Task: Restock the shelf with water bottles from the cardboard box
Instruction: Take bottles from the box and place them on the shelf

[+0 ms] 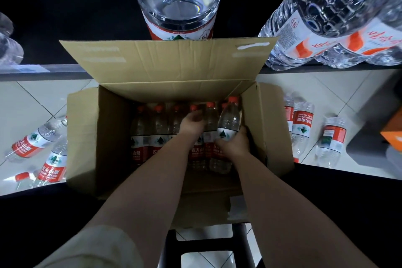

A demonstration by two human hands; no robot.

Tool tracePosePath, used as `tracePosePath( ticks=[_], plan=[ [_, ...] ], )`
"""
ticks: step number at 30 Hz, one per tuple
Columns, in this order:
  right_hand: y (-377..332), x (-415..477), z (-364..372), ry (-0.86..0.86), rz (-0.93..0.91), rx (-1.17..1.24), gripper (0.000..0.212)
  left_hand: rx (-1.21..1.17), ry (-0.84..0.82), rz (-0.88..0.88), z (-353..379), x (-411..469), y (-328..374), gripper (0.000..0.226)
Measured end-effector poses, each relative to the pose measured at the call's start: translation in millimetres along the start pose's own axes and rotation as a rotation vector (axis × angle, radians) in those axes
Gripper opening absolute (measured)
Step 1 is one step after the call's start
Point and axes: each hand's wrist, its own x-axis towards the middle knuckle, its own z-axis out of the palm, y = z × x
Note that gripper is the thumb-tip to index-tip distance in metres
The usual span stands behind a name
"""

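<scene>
Inside the cardboard box (91,137): right hand (233,144) wrapped around a tilted water bottle (228,124) by its right wall, left hand (192,124) curled over the packed bottles' (152,128) caps just beside it.

Both hands (192,124) work inside the open cardboard box (87,137), w/ a packed row of small bottles (156,132) filling its far half; the near floor of the box is bare. The raised back flap (174,59) blocks the straight path to the shelf edge (326,69), where large jugs (326,17) crowd right & centre.
</scene>
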Motion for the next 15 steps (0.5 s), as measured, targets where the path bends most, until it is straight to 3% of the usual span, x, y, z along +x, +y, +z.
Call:
tracePosePath(
  ticks=[7,13,15],
  plan=[
    [5.1,4.7,-11.4,-0.117,0.025,0.097,0.09,0.602,-0.136,0.13,19.8,26.7,26.8,0.042],
    [9.3,8.0,-10.8,-0.136,0.023,0.094,0.089,0.707,-0.263,0.129,23.0,30.1,35.4,0.064],
    [9.0,7.2,-10.1,-0.136,0.018,0.11,0.091,0.532,-0.227,0.094,20.7,29.6,32.0,0.049]
  ],
)
